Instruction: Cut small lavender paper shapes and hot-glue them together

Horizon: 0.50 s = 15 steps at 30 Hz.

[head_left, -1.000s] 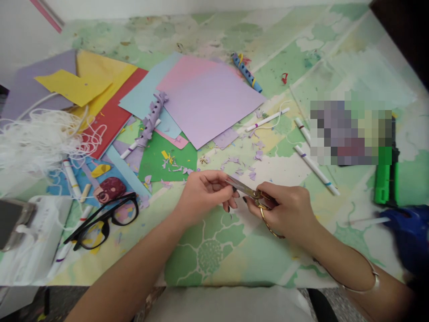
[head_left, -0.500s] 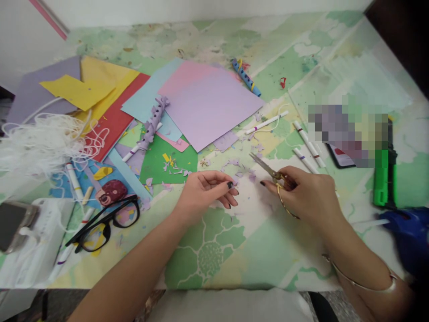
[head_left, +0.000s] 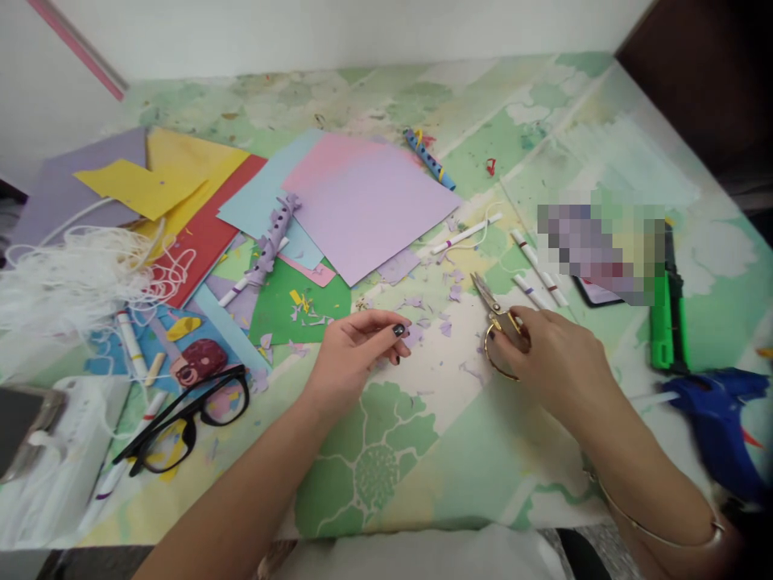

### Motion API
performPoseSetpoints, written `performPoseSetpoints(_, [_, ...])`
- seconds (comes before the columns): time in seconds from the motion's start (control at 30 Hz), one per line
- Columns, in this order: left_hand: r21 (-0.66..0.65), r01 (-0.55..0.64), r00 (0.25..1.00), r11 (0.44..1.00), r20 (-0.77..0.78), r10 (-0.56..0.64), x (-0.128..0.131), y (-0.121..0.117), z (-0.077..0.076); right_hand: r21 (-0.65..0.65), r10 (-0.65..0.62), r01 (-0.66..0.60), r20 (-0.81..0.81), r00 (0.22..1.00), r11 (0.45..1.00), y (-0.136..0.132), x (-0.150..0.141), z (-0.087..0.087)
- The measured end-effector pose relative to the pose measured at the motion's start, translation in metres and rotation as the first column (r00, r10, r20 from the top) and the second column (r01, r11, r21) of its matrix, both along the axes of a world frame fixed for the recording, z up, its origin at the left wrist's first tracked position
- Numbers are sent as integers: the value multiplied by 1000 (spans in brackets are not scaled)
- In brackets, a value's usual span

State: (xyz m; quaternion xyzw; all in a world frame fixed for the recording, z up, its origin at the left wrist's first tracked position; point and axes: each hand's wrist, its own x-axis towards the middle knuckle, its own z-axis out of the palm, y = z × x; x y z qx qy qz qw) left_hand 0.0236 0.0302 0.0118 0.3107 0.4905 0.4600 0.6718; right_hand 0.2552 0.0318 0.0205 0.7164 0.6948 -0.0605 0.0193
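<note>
Small gold-handled scissors [head_left: 493,308] are in my right hand [head_left: 543,354], whose thumb and fingers are at the handle loops. The blades point up and away over the table, with only a narrow gap between them at most. My left hand [head_left: 362,342] hovers to the left of the scissors, thumb pressed against the curled fingers. Whatever lies in that pinch is too small to make out. Purple paper scraps [head_left: 445,328] lie scattered on the table between and beyond the hands. A purple paper-wrapped marker [head_left: 274,238] with dark dots rests farther left.
Coloured sheets, a lilac one [head_left: 374,209] on top, lie at the back. To the left are a white string tangle [head_left: 90,258], black glasses [head_left: 190,419] and a power strip [head_left: 84,451]. Several markers, a phone [head_left: 595,292], a green-handled tool [head_left: 663,330] and a blue glue gun [head_left: 718,427] lie right.
The view has tilted up, so the table's things sit slightly lower in the picture. My right hand has turned the scissors, and their blades point more directly away from me. My left hand keeps its pinch.
</note>
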Motion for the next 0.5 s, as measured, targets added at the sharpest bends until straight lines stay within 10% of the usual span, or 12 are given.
performPoseSetpoints(0.23, [-14,9,999,1000,32,-9,6,-3,2,174,293,-259,-211,933,950,-11,-16,22])
performPoseSetpoints(0.5, [17,43,996,999,74,-44,8,-11,3,30,201,-408,-901,385,912,-7,-59,11])
